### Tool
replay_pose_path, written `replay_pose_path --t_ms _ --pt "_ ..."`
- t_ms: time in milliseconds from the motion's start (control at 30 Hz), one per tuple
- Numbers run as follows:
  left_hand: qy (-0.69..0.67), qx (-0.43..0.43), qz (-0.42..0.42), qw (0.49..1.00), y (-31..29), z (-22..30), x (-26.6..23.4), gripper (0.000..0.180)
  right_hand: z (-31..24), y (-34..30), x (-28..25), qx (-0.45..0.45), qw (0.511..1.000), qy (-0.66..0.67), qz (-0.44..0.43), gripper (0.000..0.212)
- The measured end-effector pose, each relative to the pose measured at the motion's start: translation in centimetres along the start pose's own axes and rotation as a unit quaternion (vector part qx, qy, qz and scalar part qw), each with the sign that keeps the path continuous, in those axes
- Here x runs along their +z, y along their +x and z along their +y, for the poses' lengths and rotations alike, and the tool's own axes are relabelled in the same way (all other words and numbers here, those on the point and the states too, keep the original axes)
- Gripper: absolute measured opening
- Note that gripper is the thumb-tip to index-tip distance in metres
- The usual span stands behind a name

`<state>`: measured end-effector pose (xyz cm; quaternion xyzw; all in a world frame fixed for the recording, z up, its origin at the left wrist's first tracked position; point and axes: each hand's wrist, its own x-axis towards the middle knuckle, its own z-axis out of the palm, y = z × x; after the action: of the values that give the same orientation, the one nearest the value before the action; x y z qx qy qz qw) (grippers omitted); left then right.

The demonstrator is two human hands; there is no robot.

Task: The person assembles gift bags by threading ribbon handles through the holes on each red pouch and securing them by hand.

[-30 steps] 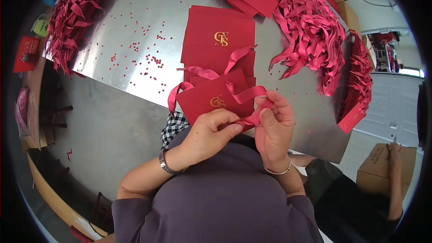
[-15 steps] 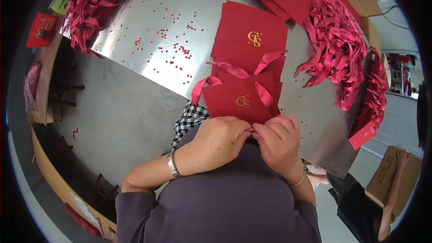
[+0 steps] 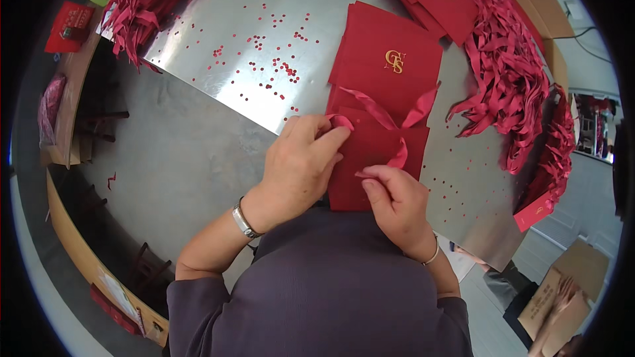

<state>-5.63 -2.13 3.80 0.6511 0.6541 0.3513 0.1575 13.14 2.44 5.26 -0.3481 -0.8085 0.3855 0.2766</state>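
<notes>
The left hand (image 3: pixel 297 162) curls against a looped pink satin ribbon (image 3: pixel 341 121), its grip unclear; a flat red paper bag (image 3: pixel 354 155) lies between both hands; a pink satin strip (image 3: pixel 399 157) slants lengthwise away from the nearer right hand (image 3: pixel 399 203), whose thumb and forefinger pinch it.

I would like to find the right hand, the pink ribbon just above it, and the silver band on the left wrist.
Right hand (image 3: pixel 401 204): head view, middle of the hand.
Pink ribbon (image 3: pixel 399 155): head view, its flat strip.
Silver band (image 3: pixel 243 221): head view, its outer side.

Between the left ribbon heap (image 3: pixel 151 10) and red stack (image 3: pixel 364 59), the surface (image 3: pixel 211 13) is passable; 2 heaps (image 3: pixel 508 79) obstruct the right.
</notes>
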Motion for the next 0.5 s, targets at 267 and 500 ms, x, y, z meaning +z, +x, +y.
replay_pose_path --t_ms 267,500 --pt "-0.142 -0.077 -0.121 0.979 1.9 -0.7 -0.3 0.025 2.2 -0.5 2.3 0.031 0.997 0.003 0.069 0.010" --pt "-0.226 -0.101 -0.157 0.956 1.5 -1.9 0.9 0.016 2.3 -0.2 3.2 0.027 0.994 -0.040 0.100 0.011"
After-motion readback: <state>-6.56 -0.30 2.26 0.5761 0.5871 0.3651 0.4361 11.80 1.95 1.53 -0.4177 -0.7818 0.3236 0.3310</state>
